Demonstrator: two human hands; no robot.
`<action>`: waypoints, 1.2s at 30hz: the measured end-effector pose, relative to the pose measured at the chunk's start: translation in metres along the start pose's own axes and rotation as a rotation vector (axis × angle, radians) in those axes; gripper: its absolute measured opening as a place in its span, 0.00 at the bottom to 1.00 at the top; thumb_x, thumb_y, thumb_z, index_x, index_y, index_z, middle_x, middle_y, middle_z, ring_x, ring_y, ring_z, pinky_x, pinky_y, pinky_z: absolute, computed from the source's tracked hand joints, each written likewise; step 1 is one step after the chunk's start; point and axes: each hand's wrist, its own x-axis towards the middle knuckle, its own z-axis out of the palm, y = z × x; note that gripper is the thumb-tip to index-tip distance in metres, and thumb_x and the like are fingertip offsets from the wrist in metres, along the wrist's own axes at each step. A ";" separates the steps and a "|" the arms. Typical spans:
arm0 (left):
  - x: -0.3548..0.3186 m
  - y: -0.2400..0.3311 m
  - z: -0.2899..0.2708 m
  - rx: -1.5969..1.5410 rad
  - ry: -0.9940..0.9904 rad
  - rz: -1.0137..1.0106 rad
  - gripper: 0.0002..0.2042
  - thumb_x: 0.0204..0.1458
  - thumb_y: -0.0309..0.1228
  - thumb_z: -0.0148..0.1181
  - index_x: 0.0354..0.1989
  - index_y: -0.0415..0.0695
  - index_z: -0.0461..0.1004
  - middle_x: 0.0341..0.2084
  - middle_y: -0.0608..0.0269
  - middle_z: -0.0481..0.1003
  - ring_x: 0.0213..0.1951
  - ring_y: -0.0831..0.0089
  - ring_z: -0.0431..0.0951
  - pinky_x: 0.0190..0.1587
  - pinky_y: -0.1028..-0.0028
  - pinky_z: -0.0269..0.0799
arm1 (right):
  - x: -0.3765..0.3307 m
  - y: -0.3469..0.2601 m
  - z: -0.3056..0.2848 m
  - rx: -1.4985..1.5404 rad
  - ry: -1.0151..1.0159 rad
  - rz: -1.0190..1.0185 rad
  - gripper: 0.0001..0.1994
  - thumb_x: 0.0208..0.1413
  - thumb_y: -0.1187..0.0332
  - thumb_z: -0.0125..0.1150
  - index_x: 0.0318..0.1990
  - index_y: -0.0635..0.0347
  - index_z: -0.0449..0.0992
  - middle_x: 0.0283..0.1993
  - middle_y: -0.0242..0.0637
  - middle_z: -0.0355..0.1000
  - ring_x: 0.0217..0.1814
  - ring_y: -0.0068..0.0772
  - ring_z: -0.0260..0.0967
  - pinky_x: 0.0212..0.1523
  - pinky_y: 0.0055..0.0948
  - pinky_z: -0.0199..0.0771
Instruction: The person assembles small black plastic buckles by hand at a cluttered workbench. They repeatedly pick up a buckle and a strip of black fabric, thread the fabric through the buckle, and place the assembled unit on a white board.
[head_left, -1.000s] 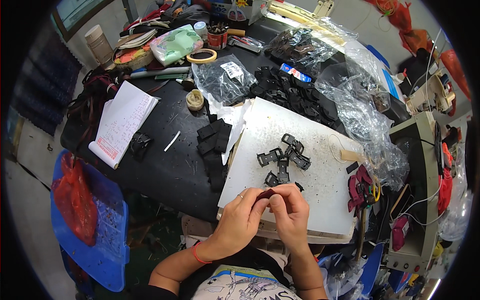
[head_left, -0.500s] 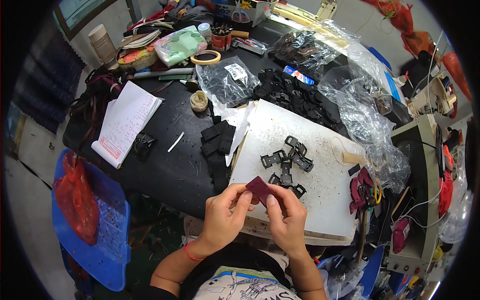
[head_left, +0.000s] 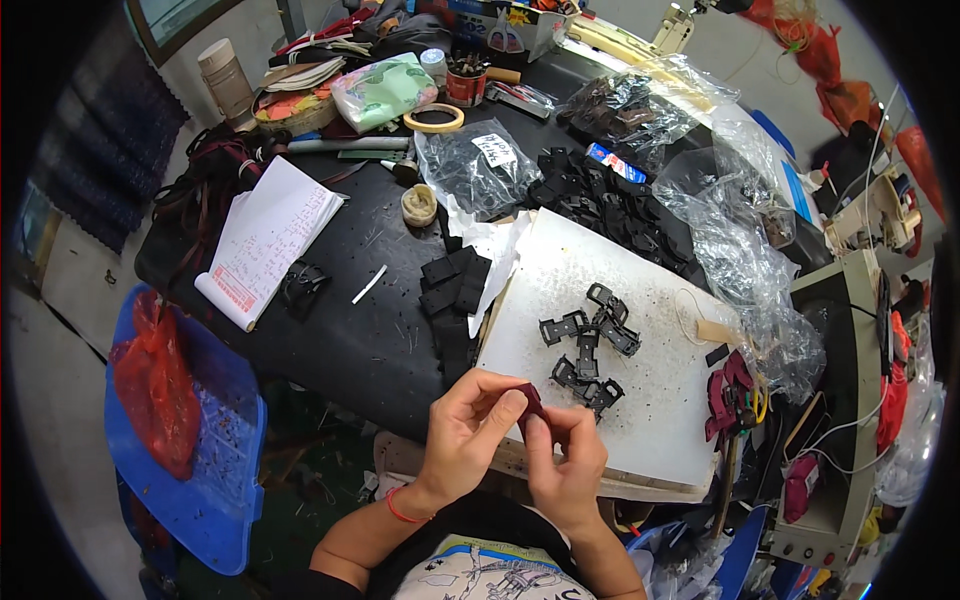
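A small maroon piece [head_left: 530, 402], like leather or fabric, is pinched between my two hands at the front edge of the white board [head_left: 640, 420]. My left hand [head_left: 470, 430] grips its upper left part between thumb and fingers. My right hand [head_left: 563, 458] holds the lower right part, thumb against it. The piece is tilted, seen nearly edge-on, and partly hidden by my fingers. Just beyond my hands, several black buckle-like frames [head_left: 590, 345] lie in a loose cluster on the board.
Black flat pieces [head_left: 455, 280] are stacked left of the board, with a bigger black heap [head_left: 610, 205] behind it. Maroon pieces [head_left: 730, 395] lie at its right edge. A notepad [head_left: 270, 240], tape roll [head_left: 434, 118] and clear plastic bags [head_left: 745, 245] surround the work area. A blue tray [head_left: 235, 480] sits lower left.
The maroon piece has turned from showing its flat face to nearly edge-on, and my fingers have closed further around it. The whole view has shifted slightly.
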 end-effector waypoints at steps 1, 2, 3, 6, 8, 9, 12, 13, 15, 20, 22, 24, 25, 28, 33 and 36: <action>0.001 -0.004 -0.003 -0.088 -0.010 -0.041 0.10 0.57 0.26 0.53 0.44 0.35 0.71 0.36 0.60 0.76 0.41 0.77 0.75 0.45 0.78 0.71 | -0.002 -0.001 0.004 -0.030 0.026 -0.063 0.06 0.51 0.76 0.61 0.35 0.65 0.70 0.22 0.35 0.65 0.17 0.25 0.61 0.19 0.24 0.61; 0.001 -0.006 -0.005 -0.175 -0.020 -0.082 0.10 0.58 0.26 0.52 0.45 0.35 0.70 0.36 0.61 0.75 0.42 0.77 0.74 0.45 0.78 0.70 | -0.002 -0.002 0.004 -0.038 0.027 -0.062 0.06 0.51 0.76 0.61 0.35 0.65 0.70 0.22 0.35 0.65 0.17 0.25 0.62 0.18 0.24 0.61; 0.002 -0.003 -0.005 -0.156 -0.053 -0.091 0.10 0.58 0.26 0.51 0.46 0.35 0.69 0.37 0.58 0.75 0.42 0.76 0.75 0.46 0.76 0.71 | -0.001 -0.003 0.002 -0.050 0.032 -0.061 0.06 0.51 0.76 0.61 0.34 0.65 0.70 0.21 0.35 0.65 0.17 0.24 0.62 0.18 0.24 0.61; 0.005 0.012 -0.007 -0.116 -0.144 -0.127 0.11 0.59 0.26 0.48 0.47 0.35 0.68 0.39 0.54 0.75 0.43 0.72 0.76 0.48 0.72 0.71 | 0.003 -0.003 -0.005 -0.065 0.017 -0.067 0.06 0.50 0.76 0.62 0.34 0.65 0.71 0.22 0.35 0.65 0.17 0.23 0.63 0.18 0.23 0.62; 0.006 0.018 -0.011 -0.116 -0.200 -0.165 0.11 0.59 0.26 0.48 0.48 0.34 0.68 0.40 0.53 0.75 0.44 0.72 0.75 0.49 0.71 0.71 | 0.004 -0.004 -0.006 -0.053 0.014 -0.052 0.06 0.50 0.76 0.62 0.34 0.65 0.71 0.21 0.35 0.66 0.17 0.24 0.64 0.18 0.23 0.63; 0.007 0.019 -0.011 -0.051 -0.182 -0.161 0.11 0.59 0.25 0.48 0.48 0.34 0.68 0.40 0.54 0.74 0.45 0.73 0.75 0.49 0.73 0.71 | 0.005 -0.005 -0.005 -0.038 0.018 -0.036 0.05 0.51 0.76 0.62 0.33 0.66 0.72 0.21 0.35 0.67 0.17 0.24 0.64 0.19 0.23 0.63; 0.001 0.012 0.000 0.089 -0.087 -0.047 0.11 0.59 0.25 0.48 0.48 0.34 0.68 0.39 0.55 0.75 0.43 0.74 0.75 0.49 0.74 0.71 | 0.003 -0.009 0.000 0.119 0.019 0.123 0.04 0.52 0.75 0.61 0.33 0.65 0.72 0.21 0.35 0.69 0.18 0.24 0.66 0.19 0.23 0.64; 0.000 0.007 0.000 0.123 -0.077 -0.026 0.10 0.60 0.26 0.48 0.47 0.36 0.68 0.38 0.57 0.74 0.41 0.77 0.74 0.48 0.76 0.71 | 0.001 -0.010 0.001 0.190 0.016 0.196 0.04 0.53 0.75 0.60 0.33 0.65 0.72 0.21 0.35 0.70 0.18 0.24 0.67 0.19 0.23 0.65; 0.000 0.005 0.001 0.093 -0.076 -0.083 0.09 0.60 0.26 0.48 0.46 0.37 0.67 0.38 0.58 0.74 0.40 0.79 0.74 0.44 0.78 0.71 | -0.001 -0.008 -0.002 0.111 -0.104 0.143 0.03 0.54 0.74 0.59 0.33 0.64 0.72 0.20 0.34 0.70 0.18 0.25 0.67 0.20 0.24 0.65; 0.000 0.014 0.000 0.179 -0.099 -0.146 0.07 0.61 0.27 0.47 0.42 0.38 0.68 0.31 0.63 0.75 0.30 0.86 0.71 0.30 0.84 0.67 | 0.013 -0.005 -0.017 0.040 0.003 -0.012 0.04 0.53 0.76 0.58 0.36 0.65 0.74 0.28 0.38 0.71 0.25 0.26 0.67 0.25 0.24 0.66; -0.002 0.017 0.003 0.276 -0.090 -0.115 0.07 0.60 0.27 0.47 0.41 0.37 0.69 0.27 0.65 0.74 0.26 0.87 0.69 0.27 0.83 0.66 | 0.020 -0.007 -0.018 0.070 -0.055 -0.069 0.06 0.51 0.78 0.59 0.38 0.65 0.75 0.31 0.39 0.70 0.26 0.26 0.66 0.26 0.23 0.66; -0.004 0.018 0.005 0.348 -0.070 -0.080 0.07 0.58 0.28 0.50 0.39 0.36 0.70 0.23 0.66 0.74 0.23 0.86 0.69 0.26 0.83 0.66 | 0.023 -0.006 -0.015 0.097 -0.069 -0.132 0.07 0.50 0.79 0.59 0.39 0.65 0.75 0.31 0.38 0.70 0.25 0.26 0.66 0.26 0.22 0.67; -0.004 0.017 0.005 0.373 -0.056 -0.060 0.07 0.57 0.28 0.51 0.38 0.36 0.70 0.21 0.65 0.74 0.22 0.85 0.70 0.26 0.82 0.66 | 0.023 -0.006 -0.015 0.082 -0.076 -0.140 0.07 0.50 0.79 0.59 0.38 0.65 0.75 0.31 0.38 0.70 0.26 0.26 0.66 0.26 0.22 0.67; -0.005 0.017 0.003 0.454 -0.058 -0.038 0.07 0.54 0.27 0.54 0.36 0.35 0.71 0.19 0.63 0.74 0.21 0.84 0.71 0.25 0.80 0.67 | 0.020 -0.007 -0.016 0.057 -0.081 -0.172 0.07 0.49 0.80 0.60 0.37 0.64 0.75 0.30 0.38 0.71 0.26 0.25 0.66 0.26 0.21 0.67; -0.003 0.018 -0.002 0.539 -0.100 0.043 0.07 0.51 0.27 0.55 0.34 0.36 0.70 0.18 0.59 0.74 0.20 0.78 0.73 0.23 0.76 0.66 | 0.026 -0.004 -0.024 0.107 -0.178 -0.110 0.03 0.49 0.77 0.62 0.32 0.65 0.76 0.26 0.37 0.71 0.25 0.24 0.68 0.25 0.22 0.68; -0.002 0.016 -0.001 0.568 -0.147 0.069 0.09 0.49 0.26 0.55 0.37 0.36 0.66 0.18 0.55 0.74 0.18 0.72 0.74 0.22 0.74 0.65 | 0.036 -0.005 -0.027 0.182 -0.298 0.124 0.04 0.49 0.74 0.64 0.31 0.65 0.77 0.25 0.37 0.72 0.23 0.23 0.69 0.25 0.22 0.68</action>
